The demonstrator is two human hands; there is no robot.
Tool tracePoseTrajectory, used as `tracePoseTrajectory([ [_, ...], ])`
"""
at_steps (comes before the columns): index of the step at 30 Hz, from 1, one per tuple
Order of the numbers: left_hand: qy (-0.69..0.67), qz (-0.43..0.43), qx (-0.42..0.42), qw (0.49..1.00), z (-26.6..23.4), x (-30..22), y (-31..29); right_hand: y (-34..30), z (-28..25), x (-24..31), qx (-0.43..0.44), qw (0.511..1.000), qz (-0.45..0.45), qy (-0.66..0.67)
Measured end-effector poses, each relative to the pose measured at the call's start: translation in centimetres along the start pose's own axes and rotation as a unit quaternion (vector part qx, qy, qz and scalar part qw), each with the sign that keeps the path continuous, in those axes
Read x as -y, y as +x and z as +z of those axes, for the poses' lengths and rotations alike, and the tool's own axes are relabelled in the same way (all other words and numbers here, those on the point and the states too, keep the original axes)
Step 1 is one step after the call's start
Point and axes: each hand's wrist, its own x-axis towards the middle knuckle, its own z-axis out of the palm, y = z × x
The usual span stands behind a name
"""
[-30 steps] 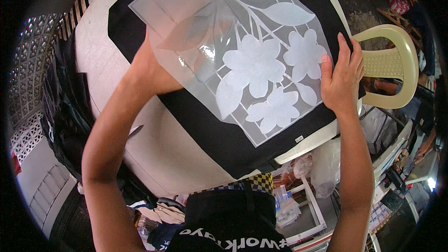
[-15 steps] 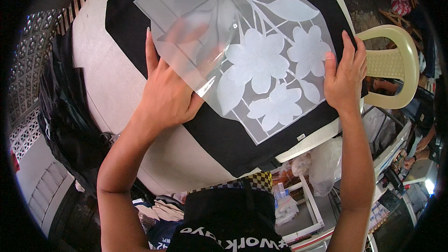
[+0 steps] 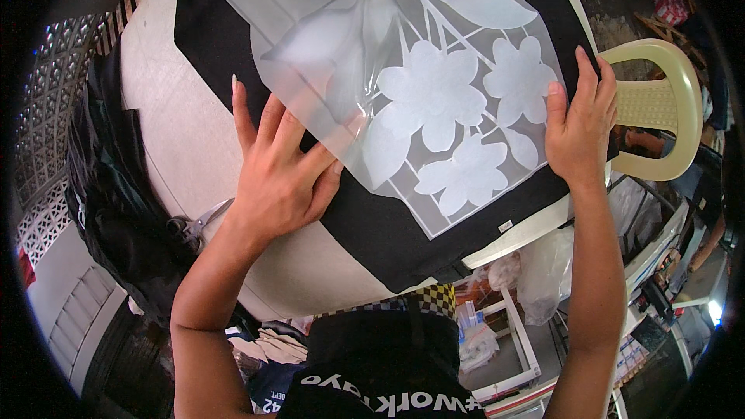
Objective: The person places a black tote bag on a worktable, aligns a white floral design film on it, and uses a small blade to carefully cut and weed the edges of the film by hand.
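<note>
A clear plastic film sheet (image 3: 458, 54) printed with white flowers, leaves and lines lies over a flat piece of black cloth (image 3: 372, 240), which looks like a garment. Its left part is lifted and curled over, cloudy and shiny. My left hand (image 3: 272, 174) is open beside that curled part, fingers spread; some fingertips show through the film from underneath, while the little finger rests out on the black cloth. At the film's right edge my right hand (image 3: 580, 124) lies open, the thumb close to a white flower and the fingers stretched away over the black cloth.
The pale table (image 3: 182, 120) carries the cloth. Scissors (image 3: 203, 219) lie at its left edge beside a dark hanging cloth (image 3: 116, 186). A cream plastic chair (image 3: 683, 109) stands to the right. Plastic bags (image 3: 543, 275) and a white frame (image 3: 520, 341) are below the near edge.
My left hand has drawn back toward me, mostly out from under the curled film, spreading its fingers. My right hand and the film have shifted slightly right.
</note>
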Motion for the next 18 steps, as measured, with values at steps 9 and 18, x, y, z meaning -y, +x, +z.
tracePoseTrajectory([
  [9,0.025,-0.016,0.01,1.0,0.1,-0.1,1.0,-0.1,-0.1,0.0,-0.006,1.0,0.001,-0.017],
  [18,0.022,0.025,0.051,0.998,-0.1,0.8,0.3,-0.1,0.0,-0.2,0.005,1.0,0.006,0.002],
])
